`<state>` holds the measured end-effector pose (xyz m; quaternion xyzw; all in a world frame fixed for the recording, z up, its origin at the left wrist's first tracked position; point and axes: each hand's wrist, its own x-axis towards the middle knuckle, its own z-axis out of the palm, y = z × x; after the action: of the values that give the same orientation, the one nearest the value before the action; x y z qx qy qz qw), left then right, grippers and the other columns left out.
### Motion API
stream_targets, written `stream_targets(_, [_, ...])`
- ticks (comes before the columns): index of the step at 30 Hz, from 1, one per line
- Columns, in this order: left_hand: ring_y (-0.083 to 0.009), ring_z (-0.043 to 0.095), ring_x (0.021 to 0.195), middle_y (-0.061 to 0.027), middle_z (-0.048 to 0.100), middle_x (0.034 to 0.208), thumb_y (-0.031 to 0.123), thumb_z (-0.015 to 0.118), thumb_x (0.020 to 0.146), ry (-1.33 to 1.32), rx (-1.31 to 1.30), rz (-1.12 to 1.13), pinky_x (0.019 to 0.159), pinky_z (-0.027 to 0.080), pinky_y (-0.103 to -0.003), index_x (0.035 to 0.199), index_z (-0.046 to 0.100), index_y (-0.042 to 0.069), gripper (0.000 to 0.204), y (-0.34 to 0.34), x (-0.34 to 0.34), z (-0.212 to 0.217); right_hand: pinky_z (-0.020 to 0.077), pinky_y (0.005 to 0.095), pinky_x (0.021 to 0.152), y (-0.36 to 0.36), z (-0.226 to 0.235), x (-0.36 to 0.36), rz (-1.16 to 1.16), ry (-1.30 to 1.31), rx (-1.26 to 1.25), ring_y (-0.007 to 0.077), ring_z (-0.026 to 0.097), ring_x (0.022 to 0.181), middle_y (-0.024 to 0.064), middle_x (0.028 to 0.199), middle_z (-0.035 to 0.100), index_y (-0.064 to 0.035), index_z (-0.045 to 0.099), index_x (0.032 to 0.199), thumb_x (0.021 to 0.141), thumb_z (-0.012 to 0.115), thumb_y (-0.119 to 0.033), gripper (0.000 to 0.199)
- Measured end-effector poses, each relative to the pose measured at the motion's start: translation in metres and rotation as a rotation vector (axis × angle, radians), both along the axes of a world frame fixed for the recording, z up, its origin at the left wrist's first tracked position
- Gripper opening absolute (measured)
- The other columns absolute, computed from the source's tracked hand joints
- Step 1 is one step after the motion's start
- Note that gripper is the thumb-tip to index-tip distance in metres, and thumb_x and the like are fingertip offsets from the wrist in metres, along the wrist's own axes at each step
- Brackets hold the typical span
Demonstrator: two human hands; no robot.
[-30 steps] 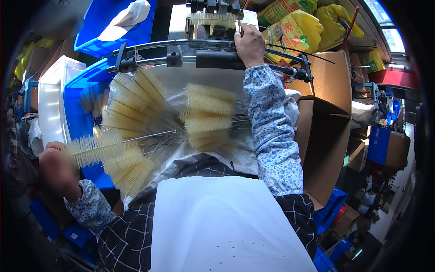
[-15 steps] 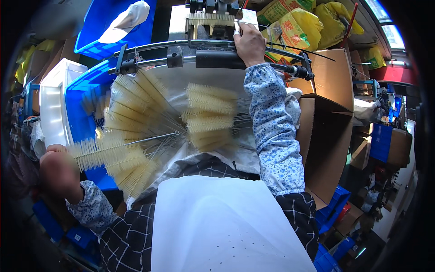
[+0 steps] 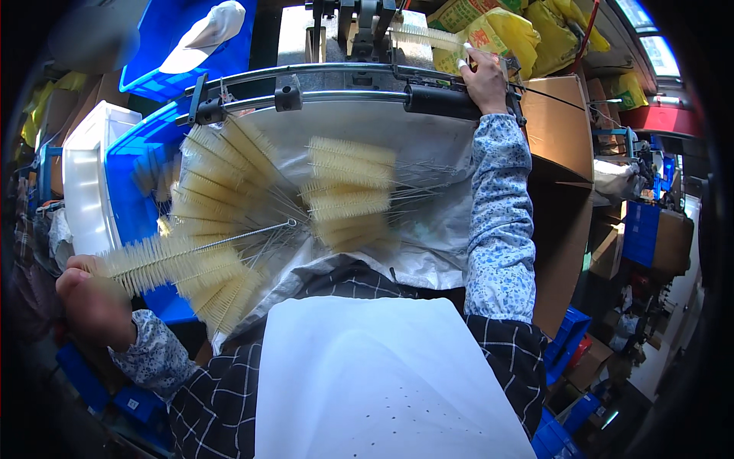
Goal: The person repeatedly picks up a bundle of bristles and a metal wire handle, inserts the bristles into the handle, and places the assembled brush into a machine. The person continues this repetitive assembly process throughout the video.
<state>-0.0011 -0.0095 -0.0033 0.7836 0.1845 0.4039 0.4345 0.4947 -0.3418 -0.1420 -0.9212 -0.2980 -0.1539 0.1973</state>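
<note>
At the lower left, my left hand (image 3: 98, 307) is closed around the bristled end of a pale bottle brush (image 3: 157, 264). That brush's twisted wire points right and ends in a small loop. My right hand (image 3: 487, 86) is at the far side, pinching near the right end of another pale bottle brush (image 3: 428, 35), which lies sideways beside the dark metal machine (image 3: 365, 34). Fingers partly hide that end. Several more brushes lie fanned out on the left (image 3: 222, 183), and a second stack of brushes (image 3: 350, 191) sits to their right on a whitish plastic sheet (image 3: 436, 222).
Two metal rails (image 3: 344, 97) cross in front of the machine. A blue crate (image 3: 126, 164) and a white bin (image 3: 86, 180) stand left; another blue crate (image 3: 145, 76) holds a white cap (image 3: 205, 37). On the right are a cardboard box (image 3: 562, 122) and yellow bags (image 3: 505, 38).
My right hand has moved right, and the brush at the machine has shifted right with it. My left hand still holds its brush, slightly farther left.
</note>
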Motion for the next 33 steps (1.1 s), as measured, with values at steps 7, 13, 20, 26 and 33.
stream_targets(7, [-0.0174, 0.046, 0.070, -0.0134, 0.046, 0.082, 0.009, 0.046, 0.071, -0.014, -0.009, 0.002, 0.064, 0.042, -0.027, 0.091, 0.042, 0.004, 0.021, -0.002, 0.001, 0.003, 0.0441, 0.0359, 0.081, 0.008, -0.004, -0.002, -0.030, -0.005, 0.029, 0.0271, 0.056, 0.095, 0.0106, 0.106, 0.058, -0.0073, 0.059, 0.104, 0.075, 0.057, -0.024, 0.033])
stream_targets(13, [-0.0170, 0.046, 0.070, -0.0132, 0.046, 0.081, 0.010, 0.047, 0.071, -0.028, 0.001, 0.011, 0.063, 0.041, -0.026, 0.091, 0.043, 0.005, 0.021, -0.009, 0.012, 0.010, 0.0434, 0.0419, 0.075, 0.037, -0.003, -0.017, -0.045, -0.033, 0.060, 0.0264, 0.057, 0.090, 0.0084, 0.098, 0.059, -0.0082, 0.061, 0.100, 0.073, 0.057, -0.023, 0.030])
stream_targets(20, [-0.0169, 0.046, 0.069, -0.0126, 0.046, 0.081, 0.010, 0.047, 0.071, -0.001, 0.009, 0.010, 0.063, 0.041, -0.026, 0.090, 0.043, 0.005, 0.020, -0.015, 0.015, 0.019, 0.0418, 0.0428, 0.072, 0.077, 0.008, -0.048, -0.053, -0.036, 0.067, 0.0256, 0.058, 0.086, 0.0080, 0.092, 0.060, -0.0076, 0.062, 0.095, 0.072, 0.058, -0.019, 0.026])
stream_targets(26, [-0.0171, 0.046, 0.070, -0.0129, 0.045, 0.081, 0.008, 0.046, 0.071, 0.005, 0.015, 0.009, 0.065, 0.041, -0.027, 0.089, 0.042, 0.005, 0.019, -0.016, 0.014, 0.020, 0.0436, 0.0427, 0.073, 0.084, 0.015, -0.055, -0.053, 0.024, 0.013, 0.0280, 0.057, 0.089, 0.0086, 0.099, 0.059, -0.0086, 0.060, 0.103, 0.075, 0.054, -0.022, 0.032])
stream_targets(33, [-0.0174, 0.046, 0.072, -0.0132, 0.045, 0.083, 0.005, 0.044, 0.071, 0.003, -0.027, 0.008, 0.067, 0.042, -0.027, 0.089, 0.041, 0.005, 0.019, -0.007, -0.001, 0.013, 0.0412, 0.0418, 0.074, 0.062, 0.006, -0.042, -0.040, -0.001, 0.053, 0.0255, 0.057, 0.090, 0.0065, 0.098, 0.059, -0.0102, 0.060, 0.099, 0.074, 0.056, -0.023, 0.029])
